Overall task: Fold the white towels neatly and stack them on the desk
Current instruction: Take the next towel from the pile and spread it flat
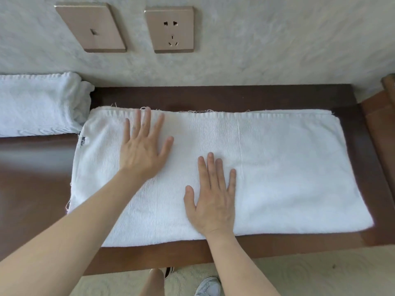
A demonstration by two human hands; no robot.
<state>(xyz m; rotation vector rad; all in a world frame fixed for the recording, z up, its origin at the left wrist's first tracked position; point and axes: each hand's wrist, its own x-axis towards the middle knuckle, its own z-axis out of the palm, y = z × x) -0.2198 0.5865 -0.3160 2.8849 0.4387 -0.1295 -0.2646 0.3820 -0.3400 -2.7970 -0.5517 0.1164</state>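
A white towel (288,174) lies spread flat along the dark wooden desk (38,171), folded into a long rectangle with frayed threads on its far and left edges. My left hand (143,148) rests flat on the towel's upper left part, fingers straight and spread. My right hand (211,197) lies flat on the towel's middle, nearer the front edge, fingers straight. At the far left of the desk sits a folded white towel stack (38,105).
The desk stands against a pale textured wall with a switch plate (92,28) and a power socket (171,28). A wooden piece (382,116) adjoins the desk's right end. Below the front edge are carpet and my shoes (207,286).
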